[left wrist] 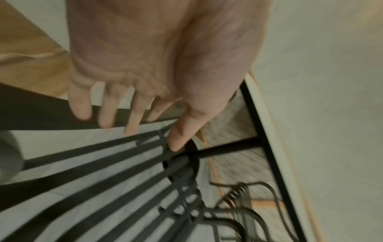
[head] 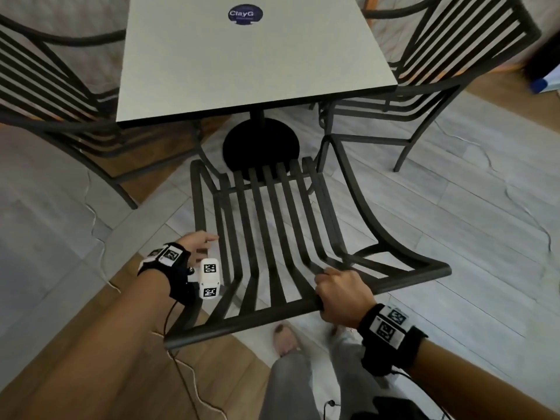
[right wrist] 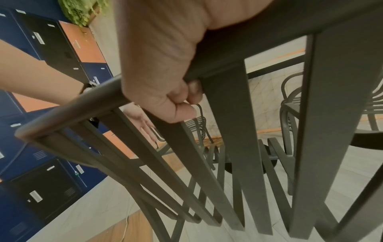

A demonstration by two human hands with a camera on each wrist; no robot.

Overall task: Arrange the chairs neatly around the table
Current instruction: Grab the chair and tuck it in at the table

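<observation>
A dark metal slatted chair (head: 272, 237) stands in front of me, its seat facing the grey square table (head: 251, 65). My right hand (head: 342, 294) grips the chair's top rail (head: 242, 321), fingers curled round the bar (right wrist: 259, 54), as the right wrist view shows (right wrist: 163, 85). My left hand (head: 198, 245) hovers open beside the chair's left armrest (head: 195, 204), fingers spread and holding nothing (left wrist: 132, 104). Two more matching chairs stand at the table: one on the left (head: 51, 95), one on the right (head: 424, 86).
The table rests on a black round pedestal base (head: 260, 147). The floor is grey tile with wooden strips. A white cable (head: 97, 237) trails on the floor at left. My legs and foot (head: 286, 338) are just behind the chair. Blue and orange lockers (right wrist: 41, 114) line a wall.
</observation>
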